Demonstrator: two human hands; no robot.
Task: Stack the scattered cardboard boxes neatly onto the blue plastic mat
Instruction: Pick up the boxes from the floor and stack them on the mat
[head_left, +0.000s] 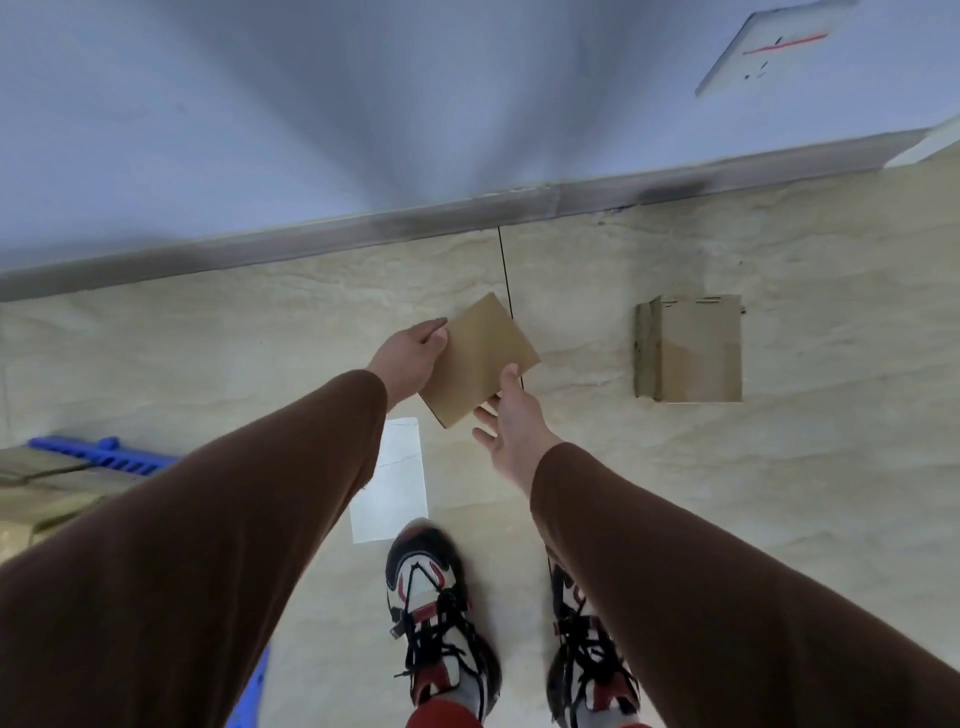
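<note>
a: two hands on one flat box (480, 361) rn. left hand (408, 364) has it by the left edge, fingers curled round the rim, thumb on top. right hand (511, 423) sits at the near-right corner, thumb on the face, other fingers spread loose underneath, so more steadying than clamping.

b: where's it sitting?

a: not sitting, looks held off the floor (779, 493), tilted, one corner pointing at the skirting (363, 228) along the far edge of the floor. its longer side runs from near-left to far-right.

b: and the mat?

a: blue plastic mat (111, 457) is off to the left, near the left edge of view, w/ tan boxes (47, 488) already lying on it. so the drop spot lies left of both hands, and the left arm is the nearer one. i'd guess the carry swings left, left hand leading.

b: anything else to fetch?

a: 2nd box (688, 349) on the floor well to the right, folded flat-ish w/ a side flap showing, right hand nearer to that.

b: material?

a: plain brown corrugated card, matte, thin, square-ish, prob light & a bit floppy. floor is glossy beige tile w/ a dark grout line. white sheet (392, 480) lies on it just in front of the left shoe (431, 603).
</note>
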